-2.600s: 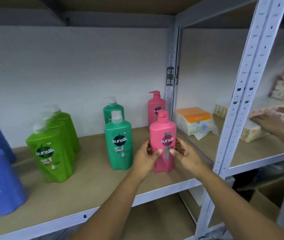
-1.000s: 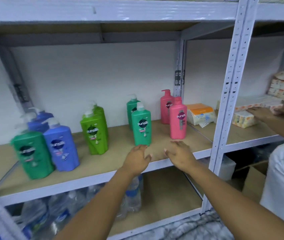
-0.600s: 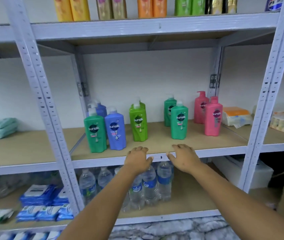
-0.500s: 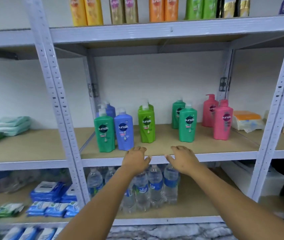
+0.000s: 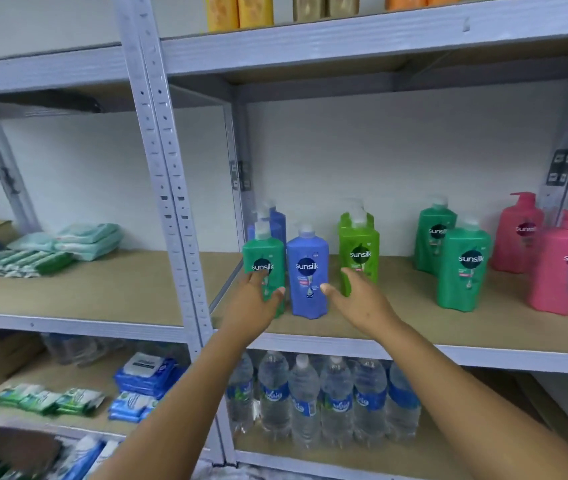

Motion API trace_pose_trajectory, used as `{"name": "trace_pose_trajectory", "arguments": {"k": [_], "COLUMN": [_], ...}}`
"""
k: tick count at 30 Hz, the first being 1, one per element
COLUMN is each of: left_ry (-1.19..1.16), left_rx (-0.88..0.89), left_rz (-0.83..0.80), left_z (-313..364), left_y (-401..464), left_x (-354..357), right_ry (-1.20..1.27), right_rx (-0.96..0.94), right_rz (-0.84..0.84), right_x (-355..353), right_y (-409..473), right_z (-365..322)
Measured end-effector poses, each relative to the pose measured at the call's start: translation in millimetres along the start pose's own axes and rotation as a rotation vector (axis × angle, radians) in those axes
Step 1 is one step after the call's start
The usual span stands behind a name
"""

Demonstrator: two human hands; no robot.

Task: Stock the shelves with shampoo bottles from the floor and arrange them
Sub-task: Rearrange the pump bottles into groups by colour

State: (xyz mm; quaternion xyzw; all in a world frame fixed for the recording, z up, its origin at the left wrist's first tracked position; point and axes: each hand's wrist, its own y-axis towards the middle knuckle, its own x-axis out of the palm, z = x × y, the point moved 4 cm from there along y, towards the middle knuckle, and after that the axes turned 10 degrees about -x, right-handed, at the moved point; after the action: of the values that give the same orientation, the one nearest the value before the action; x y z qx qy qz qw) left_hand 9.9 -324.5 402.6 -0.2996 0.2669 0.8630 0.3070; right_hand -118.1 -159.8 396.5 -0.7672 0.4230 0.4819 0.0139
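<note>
Neither hand has a firm hold yet — left hand [image 5: 258,299] sits spread against the front of the teal-green bottle [image 5: 264,268], fingers on its label, thumb reaching toward the blue bottle [image 5: 308,271]; right hand [image 5: 362,299] comes in loose and empty, between that blue bottle and the lime-green bottle [image 5: 359,252]. All three stand upright near the front of the middle shelf [image 5: 414,344], tight together. That's the danger — a nudge from either hand could tip one tall bottle into its neighbour, or push it off the front lip toward the water bottles [image 5: 320,396] below. Pink bottles [image 5: 563,268] stand well apart to the right.
</note>
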Motion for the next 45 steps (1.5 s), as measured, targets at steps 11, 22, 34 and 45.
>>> {"name": "trace_pose_trajectory", "arguments": {"k": [11,22,34,45], "left_ry": [-0.294,-0.621,-0.65,-0.648], "left_rx": [-0.136,-0.179,-0.159,-0.138], "left_rz": [0.004,-0.214,-0.191,-0.216], "left_z": [-63.8,-90.6,-99.1,-102.6], "left_y": [85.9,113.7,85.8,79.3], "left_x": [13.2,51.6,24.3,19.6], "right_ry": [0.425,0.61,0.72,0.752], "right_rx": [-0.049,0.009,-0.045,-0.11], "right_rz": [0.165,0.134,0.087,-0.034], "right_x": [62.4,96.6,132.0,143.8], "right_y": [81.1,100.9,137.3,150.2], "right_z": [30.2,55.6,35.1,4.0]}}
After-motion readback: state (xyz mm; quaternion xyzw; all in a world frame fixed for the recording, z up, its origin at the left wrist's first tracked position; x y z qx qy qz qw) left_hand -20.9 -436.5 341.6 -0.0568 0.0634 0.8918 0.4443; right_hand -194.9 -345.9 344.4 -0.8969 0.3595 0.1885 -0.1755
